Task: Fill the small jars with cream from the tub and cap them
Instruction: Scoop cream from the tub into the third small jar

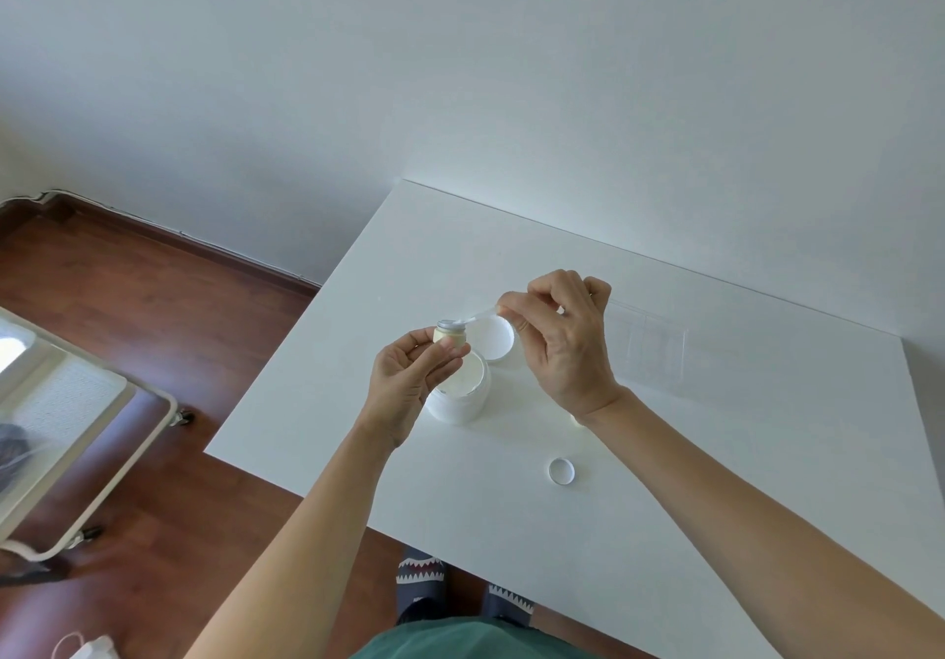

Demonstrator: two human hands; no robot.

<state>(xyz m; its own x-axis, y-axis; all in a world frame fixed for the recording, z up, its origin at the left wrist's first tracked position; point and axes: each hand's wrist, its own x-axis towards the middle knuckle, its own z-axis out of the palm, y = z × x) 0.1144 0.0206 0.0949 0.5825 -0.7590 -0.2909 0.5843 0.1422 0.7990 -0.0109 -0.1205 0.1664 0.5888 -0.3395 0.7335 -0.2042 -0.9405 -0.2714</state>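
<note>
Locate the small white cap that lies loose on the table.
In the head view, the small white cap lies alone on the white table, near its front edge, below the right hand and right of the open cream tub.

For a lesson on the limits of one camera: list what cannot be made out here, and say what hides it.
Head view only:
- Jar: fill level hidden by left hand fingers.
- Spatula: clear and thin, its load too small to tell.
- Tub: cream depth hidden by the left hand.
- Pale object beside the right hand wrist: mostly covered.
- Clear box: contents, if any, unreadable against the white table.
</note>
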